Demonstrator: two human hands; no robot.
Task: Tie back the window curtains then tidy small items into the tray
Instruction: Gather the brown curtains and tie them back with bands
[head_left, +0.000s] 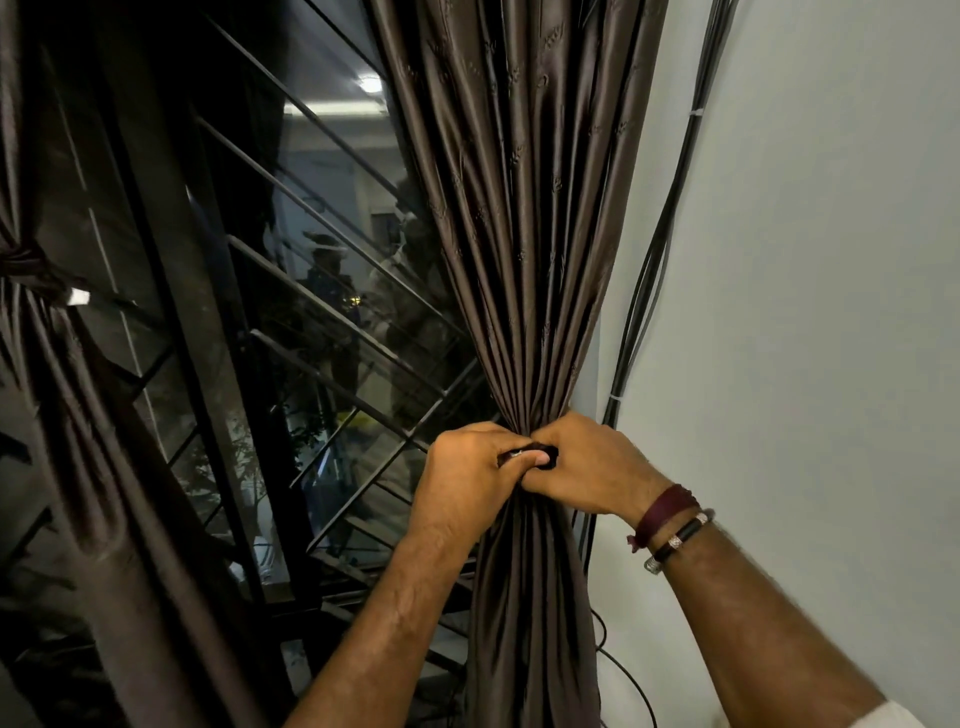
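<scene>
A dark brown curtain (524, 234) hangs at the right of the window, bunched into a narrow waist at mid-height. My left hand (467, 478) and my right hand (587, 467) meet at that waist, fingers curled. Between them they pinch a dark tie-back band (540, 453), of which only a short piece shows between the thumbs. A second brown curtain (78, 415) on the left is gathered by its own tie (31, 265). No tray is in view.
Dark window glass with a diagonal metal grille (322, 332) fills the middle and reflects a lit room. A bundle of black cables (654, 260) runs down the white wall (831, 312) just right of the curtain.
</scene>
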